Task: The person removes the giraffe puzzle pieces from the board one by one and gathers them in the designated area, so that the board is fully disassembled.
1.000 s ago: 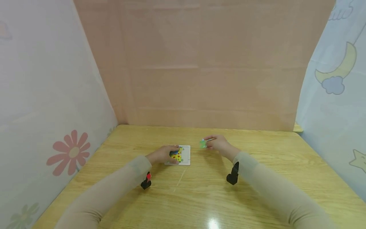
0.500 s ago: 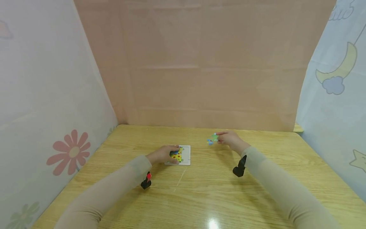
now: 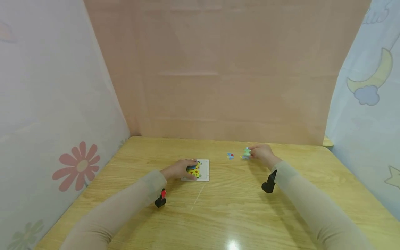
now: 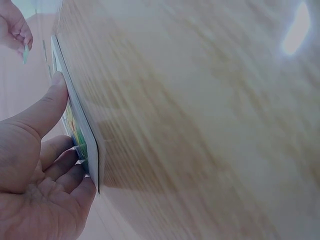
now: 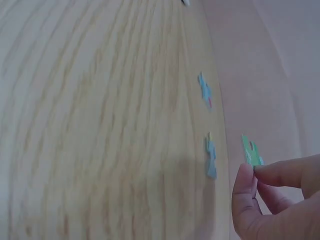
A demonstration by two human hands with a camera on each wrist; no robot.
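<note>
A small white-framed jigsaw board (image 3: pixel 205 170) lies on the table, with a yellow, red-spotted giraffe picture on its left part. My left hand (image 3: pixel 178 169) holds it from the left, thumb along the near edge and fingers toward the far edge. The left wrist view shows that thumb (image 4: pixel 47 105) on the rim and the other fingers curled at the picture. Farther right and back, my right hand (image 3: pixel 261 153) pinches a green puzzle piece (image 5: pixel 251 154) between thumb and forefinger, above the table. Two blue pieces lie below it: one with a red spot (image 3: pixel 230 156), the other bluish-grey (image 5: pixel 211 161).
The wooden table (image 3: pixel 218 208) ends at the back against a pinkish-tan cloth (image 3: pixel 228 76). Pale printed curtains (image 3: pixel 37 104) flank both sides. Black camera mounts (image 3: pixel 268 183) sit on both wrists.
My right hand has moved right with the green piece, away from the board. Two blue pieces on the table have come into sight. My left hand stays at the board.
</note>
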